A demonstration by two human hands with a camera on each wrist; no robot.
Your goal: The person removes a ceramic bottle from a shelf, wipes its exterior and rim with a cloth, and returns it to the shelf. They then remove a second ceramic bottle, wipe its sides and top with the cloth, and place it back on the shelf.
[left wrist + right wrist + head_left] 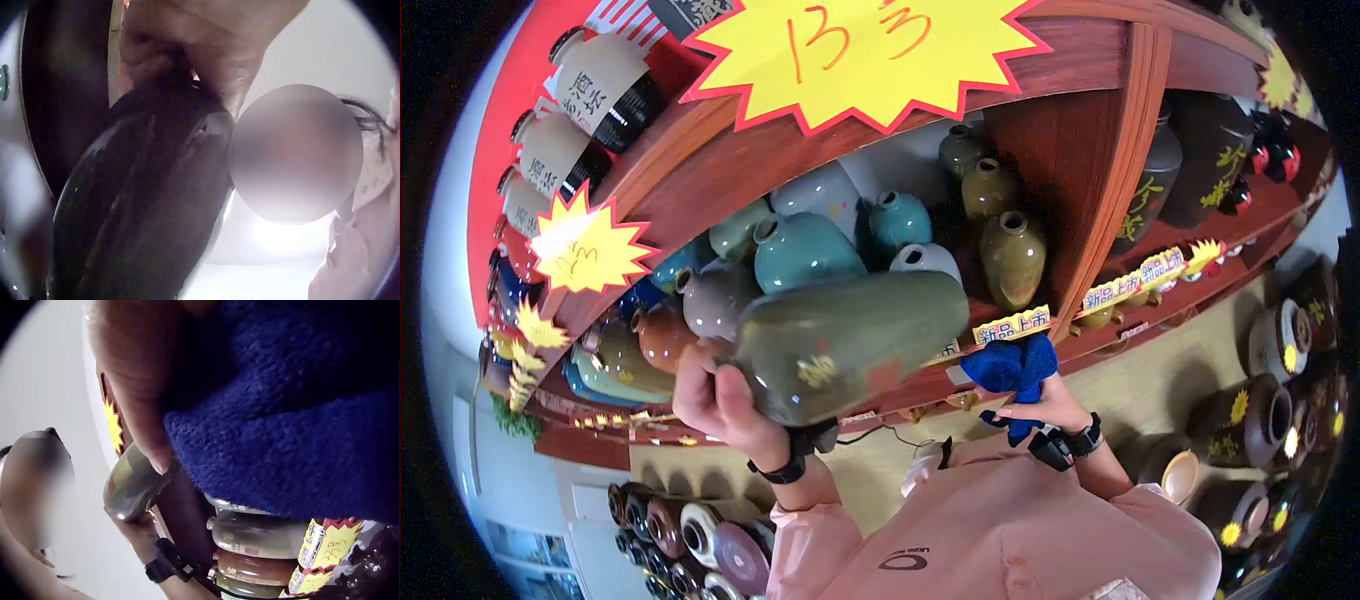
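Note:
A large green-grey glazed jar [850,335] lies tilted almost sideways in front of the shelf, its base end toward the right. My left hand [725,400] grips it at the neck end; in the left wrist view the curled fingers of the hand [194,44] close round the neck of the dark jar [144,200]. Apart from the jar, at its right, my right hand [1050,405] holds a bunched blue cloth [1012,372]. The right wrist view shows the thumb of the hand [134,381] against the blue cloth [281,425], with the jar [134,484] beyond.
Teal jars [810,255] and olive jars [1012,260] stand in the shelf compartment behind. A wooden divider [1112,170] rises at the right. A yellow price sign [855,55] hangs over the top. More jars [1245,420] stand on the floor at right and lower left.

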